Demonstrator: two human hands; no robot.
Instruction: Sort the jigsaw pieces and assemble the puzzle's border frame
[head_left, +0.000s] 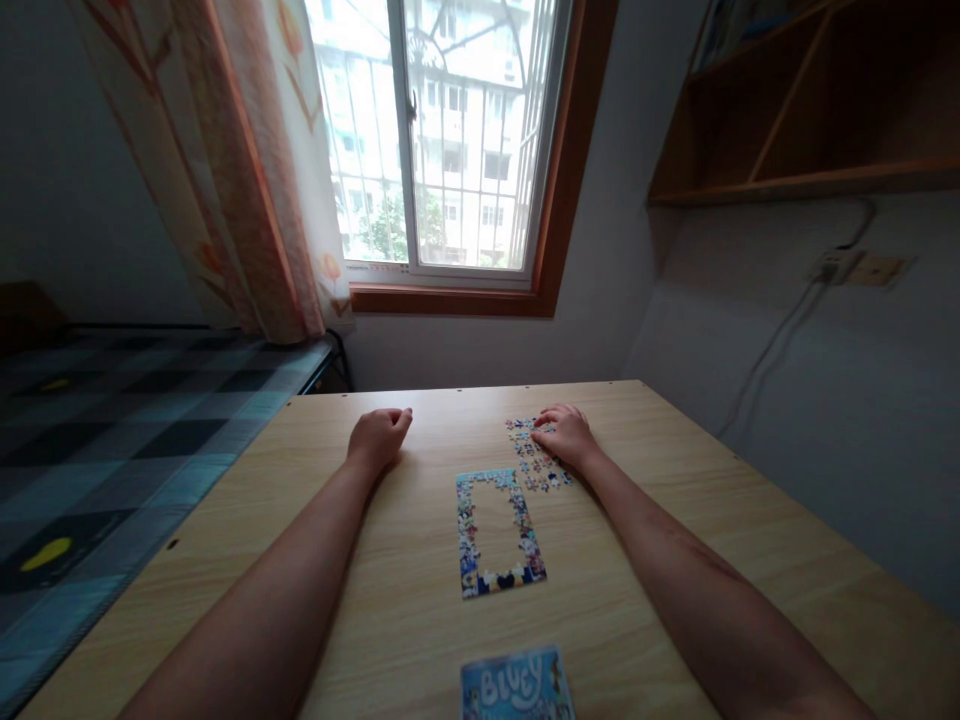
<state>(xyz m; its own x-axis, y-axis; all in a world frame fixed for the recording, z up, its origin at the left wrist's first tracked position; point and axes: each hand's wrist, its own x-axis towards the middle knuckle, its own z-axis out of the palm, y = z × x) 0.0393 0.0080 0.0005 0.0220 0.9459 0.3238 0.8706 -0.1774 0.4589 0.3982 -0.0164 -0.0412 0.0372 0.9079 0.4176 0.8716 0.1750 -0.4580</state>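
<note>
My left hand (380, 437) rests on the table as a loose fist, apart from the puzzle. No object shows in it. Over the loose jigsaw pieces (541, 472), toward the far right, hovers or rests my right hand (566, 436). Its thumb and fingers are spread a little over the pieces, and I see nothing gripped between them. Nearer to me lies a joined jigsaw border (465, 525), a colourful rectangle with bare wood showing through its middle. Some loose pieces are hidden under my right hand.
A blue box marked "BLUEY" (516, 690) lies at the near edge of view on the wooden table (262, 540). To the left is a bed with a checked cover (150, 420). Behind stand a window and curtain (247, 180); a shelf (810, 185) hangs at right.
</note>
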